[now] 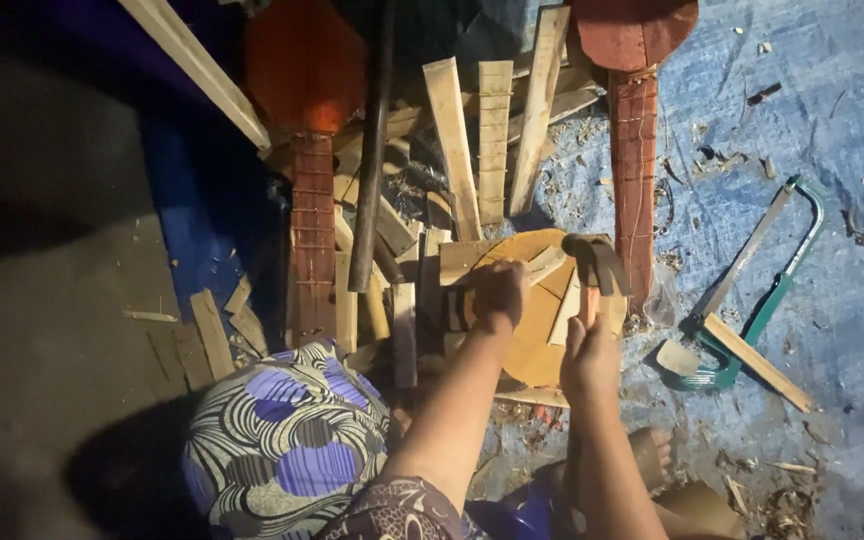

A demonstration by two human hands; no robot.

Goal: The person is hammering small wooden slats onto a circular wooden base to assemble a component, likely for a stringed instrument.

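A round light wooden board (537,345) lies among loose slats on the floor in front of me. My left hand (497,292) presses on its left part, fingers closed over a short wooden strip (544,264) laid across it. My right hand (588,358) grips the handle of a hammer whose dark head (594,262) hangs over the board's upper right edge. The two hands are about a hand's width apart.
Two reddish-brown stringed-instrument bodies with fretted necks (312,200) (634,150) lie on either side of a pile of wooden slats (492,140). A green hacksaw (767,290) rests on the blue tarp (832,100) at the right. My patterned knee (287,440) is at the lower left.
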